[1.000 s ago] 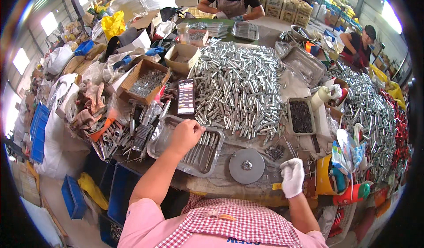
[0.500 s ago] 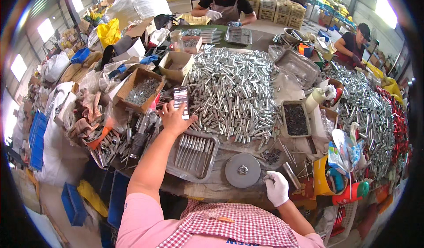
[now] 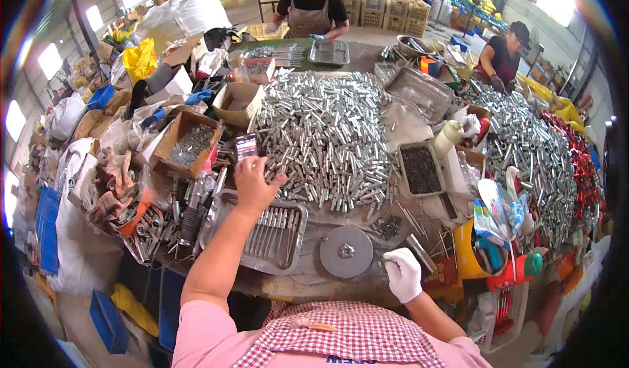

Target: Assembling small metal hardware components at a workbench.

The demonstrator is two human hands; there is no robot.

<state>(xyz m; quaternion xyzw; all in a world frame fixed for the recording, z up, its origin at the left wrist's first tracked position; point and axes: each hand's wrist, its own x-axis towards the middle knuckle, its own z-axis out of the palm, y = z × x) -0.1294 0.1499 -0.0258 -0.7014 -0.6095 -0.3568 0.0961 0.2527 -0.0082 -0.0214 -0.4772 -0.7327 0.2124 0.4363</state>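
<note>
My bare left hand (image 3: pixel 256 183) reaches over the tray with fingers spread, the fingertips at the lower part of a phone (image 3: pixel 247 147) with a lit screen. The phone is beside a big heap of shiny metal tubes (image 3: pixel 321 135). Under my left forearm lies a metal tray (image 3: pixel 296 258) with a row of thin metal rods with thicker ends. My right hand (image 3: pixel 403 276), in a white glove, is curled closed at the table's near edge; nothing shows in it. Left of it sits a round grey disc (image 3: pixel 333 250) with small metal bits at its centre; a metal cylinder (image 3: pixel 421 253) lies right of it.
Cardboard boxes of small parts (image 3: pixel 190 144) stand left of the heap. A tray of dark pieces (image 3: pixel 420 169), a bottle (image 3: pixel 449 137) and a cut yellow container (image 3: pixel 470 253) are on the right. Two people work across the table, one (image 3: pixel 310 11) far, one (image 3: pixel 504 60) at the right.
The view has shifted slightly. The phone's screen picture differs, and my left fingers have bent in a little at its lower end. The far person's raised hand has come down.
</note>
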